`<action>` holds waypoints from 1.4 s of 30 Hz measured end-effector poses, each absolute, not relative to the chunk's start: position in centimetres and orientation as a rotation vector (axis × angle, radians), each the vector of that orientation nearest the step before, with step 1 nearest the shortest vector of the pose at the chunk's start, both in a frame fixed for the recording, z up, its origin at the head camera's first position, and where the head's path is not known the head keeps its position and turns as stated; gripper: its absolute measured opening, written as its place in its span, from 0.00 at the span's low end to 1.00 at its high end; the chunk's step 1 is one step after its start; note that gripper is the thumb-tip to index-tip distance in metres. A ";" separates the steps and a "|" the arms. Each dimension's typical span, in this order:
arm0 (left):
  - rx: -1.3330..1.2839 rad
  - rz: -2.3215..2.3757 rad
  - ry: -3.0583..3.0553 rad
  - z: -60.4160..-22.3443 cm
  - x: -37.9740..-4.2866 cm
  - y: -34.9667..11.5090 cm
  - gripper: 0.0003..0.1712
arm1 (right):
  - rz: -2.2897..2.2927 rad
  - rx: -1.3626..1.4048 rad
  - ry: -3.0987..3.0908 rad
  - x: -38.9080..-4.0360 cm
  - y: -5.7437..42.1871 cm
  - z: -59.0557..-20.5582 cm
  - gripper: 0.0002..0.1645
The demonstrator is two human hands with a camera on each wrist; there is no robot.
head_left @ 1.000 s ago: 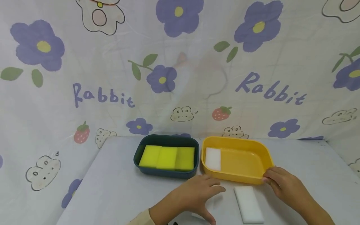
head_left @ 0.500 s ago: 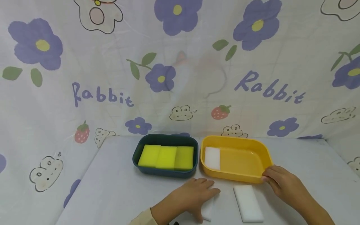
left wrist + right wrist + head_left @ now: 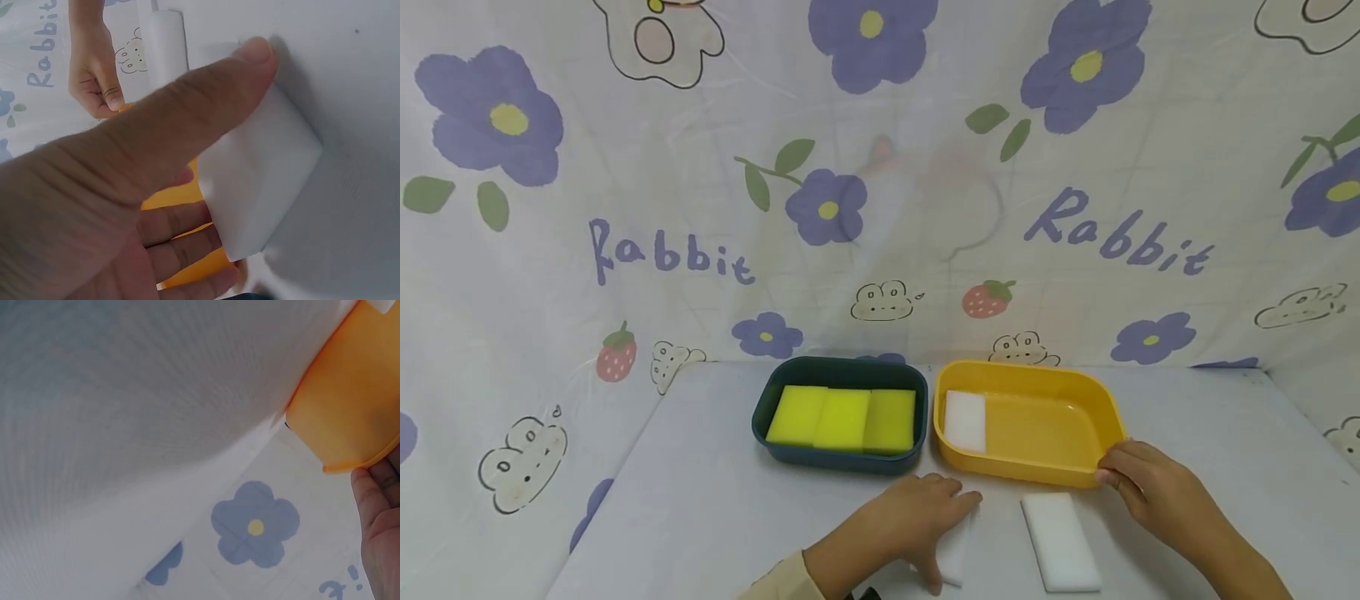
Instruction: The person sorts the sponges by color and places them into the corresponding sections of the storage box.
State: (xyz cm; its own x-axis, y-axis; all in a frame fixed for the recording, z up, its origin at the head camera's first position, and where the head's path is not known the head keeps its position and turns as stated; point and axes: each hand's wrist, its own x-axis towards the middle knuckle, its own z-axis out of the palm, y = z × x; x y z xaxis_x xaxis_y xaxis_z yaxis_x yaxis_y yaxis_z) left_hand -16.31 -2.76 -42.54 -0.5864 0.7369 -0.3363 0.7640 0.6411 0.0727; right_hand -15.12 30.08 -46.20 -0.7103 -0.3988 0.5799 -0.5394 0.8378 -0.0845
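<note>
My left hand [image 3: 913, 521] spans a white sponge block [image 3: 953, 552] on the table, partly covering it. In the left wrist view, the thumb lies along one side of this white sponge [image 3: 262, 169] and the fingers are at its opposite edge. My right hand [image 3: 1165, 500] pinches the near right corner of the yellow tray [image 3: 1045, 429]; the right wrist view shows fingertips at the rim of the yellow tray [image 3: 350, 400]. Inside that tray, a white sponge [image 3: 965, 422] lies at the left end. Another white sponge [image 3: 1062, 542] lies flat between my hands.
A dark green tray [image 3: 842, 459] stands left of the yellow one, a narrow gap between them. It holds a row of yellow sponges [image 3: 842, 419]. A patterned cloth [image 3: 880, 208] hangs behind the white table [image 3: 700, 483].
My left hand has come down and back over the white sponge, its thumb and fingers drawing closer together. My right hand keeps its hold on the yellow tray.
</note>
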 end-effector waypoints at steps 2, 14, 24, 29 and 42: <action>1.196 -0.131 2.523 -42.6 -16.6 -2.7 0.66 | 0.333 0.682 -2.458 -15.1 30.1 -46.1 0.19; 1.180 -0.126 2.502 -42.7 -17.3 -2.5 0.64 | 0.337 0.706 -2.437 -15.2 30.2 -46.2 0.18; 1.195 -0.100 2.494 -42.6 -17.7 -2.5 0.57 | 0.332 0.696 -2.435 -15.3 30.3 -46.3 0.19; 1.196 -0.110 2.493 -42.7 -17.7 -2.5 0.57 | 0.321 0.668 -2.464 -15.2 30.2 -46.3 0.19; 1.252 -0.119 2.485 -41.8 -17.8 -2.3 0.56 | 0.337 0.684 -2.456 -15.2 30.2 -46.3 0.19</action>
